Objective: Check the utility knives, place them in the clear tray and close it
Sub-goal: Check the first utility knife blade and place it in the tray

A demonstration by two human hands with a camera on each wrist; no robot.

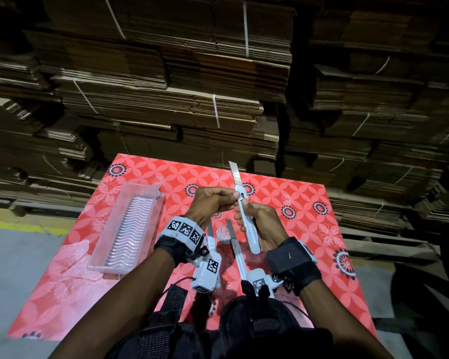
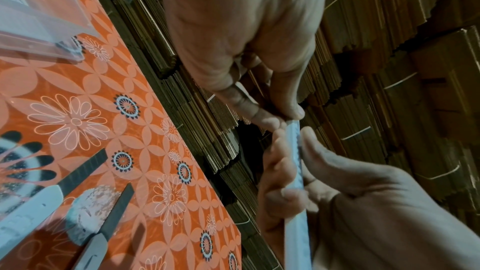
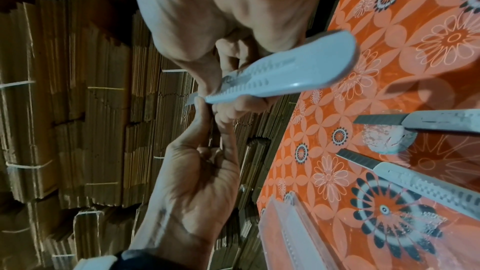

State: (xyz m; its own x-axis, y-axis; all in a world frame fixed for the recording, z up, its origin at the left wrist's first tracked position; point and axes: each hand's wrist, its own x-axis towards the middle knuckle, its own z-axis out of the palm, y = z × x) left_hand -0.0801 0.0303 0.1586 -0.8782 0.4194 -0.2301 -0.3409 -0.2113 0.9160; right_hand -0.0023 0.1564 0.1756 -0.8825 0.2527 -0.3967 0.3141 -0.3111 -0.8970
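Observation:
I hold a white utility knife (image 1: 247, 221) above the table with its blade (image 1: 236, 174) slid far out, pointing away from me. My right hand (image 1: 259, 226) grips the handle (image 3: 285, 77), fingers curled round it. My left hand (image 1: 213, 203) pinches the knife's front end near the blade (image 2: 292, 125). Two more white knives lie on the red cloth with blades out: one (image 1: 213, 244) under my left wrist, one (image 1: 237, 252) beside it. The clear tray (image 1: 126, 226) lies open at the left with a ribbed white insert.
A red floral tablecloth (image 1: 296, 229) covers the table. A small whitish lump (image 1: 223, 233) sits between the two lying knives. Bundled stacks of flat cardboard (image 1: 192, 86) rise just behind the table's far edge. Grey floor with a yellow line (image 1: 16, 226) lies at the left.

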